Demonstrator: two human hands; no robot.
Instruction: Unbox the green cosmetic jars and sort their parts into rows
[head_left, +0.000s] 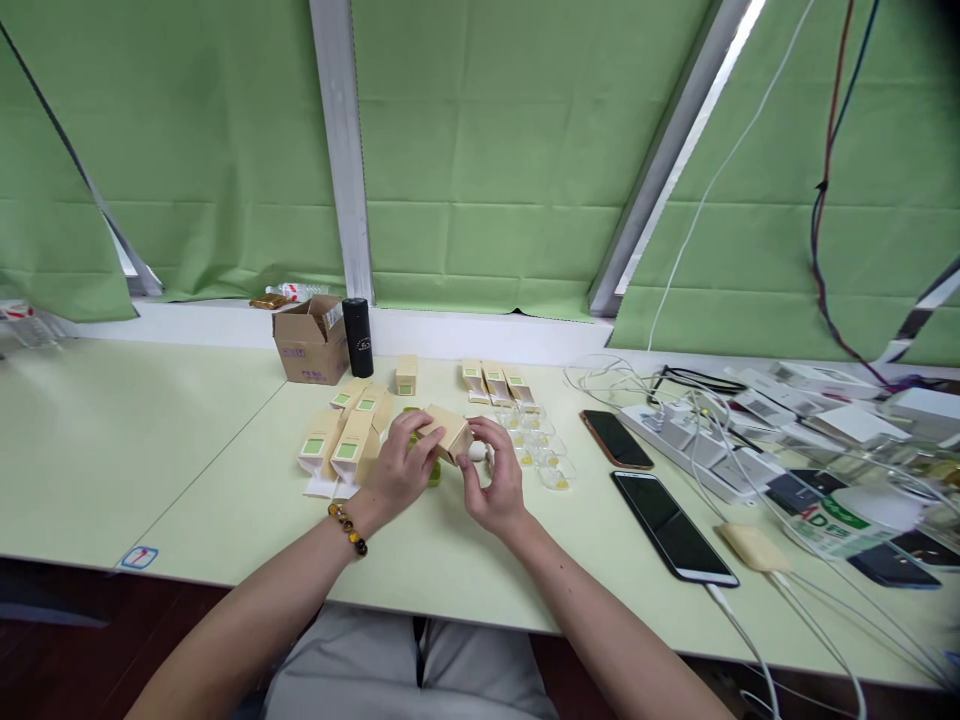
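Note:
A small tan cardboard box (448,428) is held tilted above the table. My left hand (401,462), with a beaded bracelet at its wrist, grips its left side. My right hand (496,478) has thumb and fingertips closed on the right end. Just behind those fingers lies a small white rounded thing (478,452). A green object (434,474) is mostly hidden behind my left hand. To the left lie several like boxes (351,440) with green labels and white flaps out. Clear plastic pieces with yellow spots (555,470) lie to the right.
Three more boxes (495,382) and a single upright one (406,375) stand farther back. A brown carton (311,340) and a black bottle (358,337) are at the wall. On the right are two phones (675,525), a power strip (705,450) and tangled cables.

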